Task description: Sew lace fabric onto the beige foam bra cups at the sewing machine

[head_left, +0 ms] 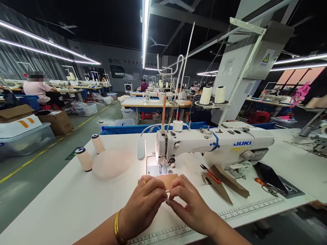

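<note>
My left hand (146, 200), with a gold ring and bangle, is closed in a pinch just in front of the sewing machine (194, 144). Facing it, my right hand (190, 202) pinches from the other side, and the fingertips almost meet. Between them shows the end of a small pale peach strip (167, 191); the fingers hide most of it. Just behind the fingers lies a piece of peach fabric (167, 180), close to the lit presser foot (160, 169). Whether strip and fabric are joined, I cannot tell.
Two peach thread cones (84, 160) and sheer pale fabric (112, 163) lie left. Right of the needle are red thread snips (213, 175), brown card pieces (230, 182), an orange-handled tool (260, 181) and a black phone (270, 177). A ruler (251, 208) marks the front edge.
</note>
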The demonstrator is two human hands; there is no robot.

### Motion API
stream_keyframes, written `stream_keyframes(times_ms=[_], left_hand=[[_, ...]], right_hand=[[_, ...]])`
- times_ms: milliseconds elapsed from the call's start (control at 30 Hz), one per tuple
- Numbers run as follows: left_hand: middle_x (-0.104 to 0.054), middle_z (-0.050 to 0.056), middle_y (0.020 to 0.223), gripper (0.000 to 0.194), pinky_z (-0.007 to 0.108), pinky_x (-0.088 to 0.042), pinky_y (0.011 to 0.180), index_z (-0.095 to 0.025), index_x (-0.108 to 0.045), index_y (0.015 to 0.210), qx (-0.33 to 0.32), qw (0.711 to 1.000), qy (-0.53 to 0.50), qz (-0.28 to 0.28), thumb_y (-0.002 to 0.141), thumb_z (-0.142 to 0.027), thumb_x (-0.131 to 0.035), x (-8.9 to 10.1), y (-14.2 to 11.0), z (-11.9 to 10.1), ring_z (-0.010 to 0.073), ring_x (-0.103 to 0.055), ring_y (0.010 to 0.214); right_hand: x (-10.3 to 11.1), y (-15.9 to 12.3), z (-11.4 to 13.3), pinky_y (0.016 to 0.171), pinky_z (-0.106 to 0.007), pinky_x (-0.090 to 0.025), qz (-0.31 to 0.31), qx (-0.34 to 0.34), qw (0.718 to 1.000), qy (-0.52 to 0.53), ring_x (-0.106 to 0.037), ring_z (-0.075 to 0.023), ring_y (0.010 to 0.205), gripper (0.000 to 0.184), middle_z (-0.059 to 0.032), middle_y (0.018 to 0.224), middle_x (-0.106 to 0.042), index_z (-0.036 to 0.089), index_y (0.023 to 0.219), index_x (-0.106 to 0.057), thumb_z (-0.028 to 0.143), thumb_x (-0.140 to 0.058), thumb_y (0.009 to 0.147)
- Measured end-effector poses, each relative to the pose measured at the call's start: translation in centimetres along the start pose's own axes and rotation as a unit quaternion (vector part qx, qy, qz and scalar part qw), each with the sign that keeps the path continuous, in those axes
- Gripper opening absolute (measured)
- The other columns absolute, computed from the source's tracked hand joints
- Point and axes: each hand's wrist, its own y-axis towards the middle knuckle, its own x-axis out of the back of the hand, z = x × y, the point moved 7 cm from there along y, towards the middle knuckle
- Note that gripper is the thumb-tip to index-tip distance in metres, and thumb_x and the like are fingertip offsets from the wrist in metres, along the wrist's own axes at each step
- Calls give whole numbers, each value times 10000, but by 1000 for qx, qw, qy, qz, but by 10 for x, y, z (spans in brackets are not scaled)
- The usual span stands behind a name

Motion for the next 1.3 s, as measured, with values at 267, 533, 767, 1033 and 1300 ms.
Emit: stream_keyframes(times_ms=[267,533,767,1033,1300], left_hand=[[-658,35,943,269,322,-447,815,-200,-592,1012,-17,998,28,-48,947,40,-489,13,-2,-14,179,-525,830],[-661,36,1001,115,309,-562,849,-244,-590,1013,138,967,-202,72,1007,-134,-555,-7,-13,-28,187,-628,946],[-660,50,883,154,412,-506,778,-201,-619,753,314,933,48,171,896,-151,-648,-60,-40,57,263,-609,868],[-660,27,892,169,377,-436,748,-202,-603,819,89,974,166,125,878,-61,-677,-51,-15,63,231,-549,808],[-667,7,826,240,398,-445,754,-194,-598,774,72,983,125,113,1000,-112,-587,-51,-22,68,213,-563,766]], right_hand=[[1,-1,10,820,-343,-536,-10,22,999,-32,-599,-199,922,131,-19,965,-612,269,993,-569,145,-601,1019],[19,1,31,763,-276,-548,234,-223,944,60,-699,-181,863,157,22,931,-717,273,908,-605,176,-713,966],[-27,15,-72,562,-209,-381,254,-336,906,-33,-598,-143,691,198,35,729,-628,204,747,-562,46,-623,849],[-44,38,-111,553,-248,-246,232,-314,909,-146,-514,-143,605,253,47,647,-602,216,679,-524,99,-680,840],[-43,17,-101,665,-317,-311,199,-148,928,-278,-585,-223,786,143,-59,948,-707,209,950,-617,73,-576,964]])
